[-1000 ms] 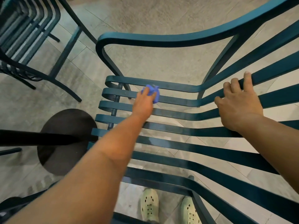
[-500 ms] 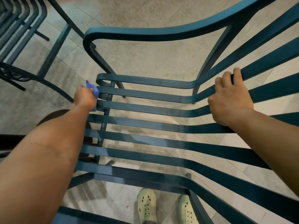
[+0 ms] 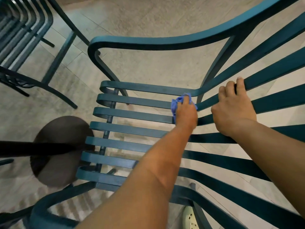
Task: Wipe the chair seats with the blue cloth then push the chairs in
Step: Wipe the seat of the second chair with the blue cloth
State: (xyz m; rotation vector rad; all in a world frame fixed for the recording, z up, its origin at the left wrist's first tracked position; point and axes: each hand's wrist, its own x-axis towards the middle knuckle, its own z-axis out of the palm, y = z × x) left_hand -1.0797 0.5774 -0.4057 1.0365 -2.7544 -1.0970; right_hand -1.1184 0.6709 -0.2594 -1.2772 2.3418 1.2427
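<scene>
I cannot read any text, label, brand, number or sign here; the chair (image 3: 132, 114), the cloth (image 3: 177, 103) and the floor (image 3: 148, 22) carry no writing.

Floor (image 3: 148, 27): pale beige stone-look tiles, thin grout lines running diagonally, mottled finish. Second teal slatted metal chair (image 3: 24, 47) top left — legs on the tile, curved slats stacked close. Round dark table base (image 3: 54, 169) lower left, flat on the floor, black post (image 3: 33, 148) crossing over it. Light is soft and even — shadows faint.
</scene>
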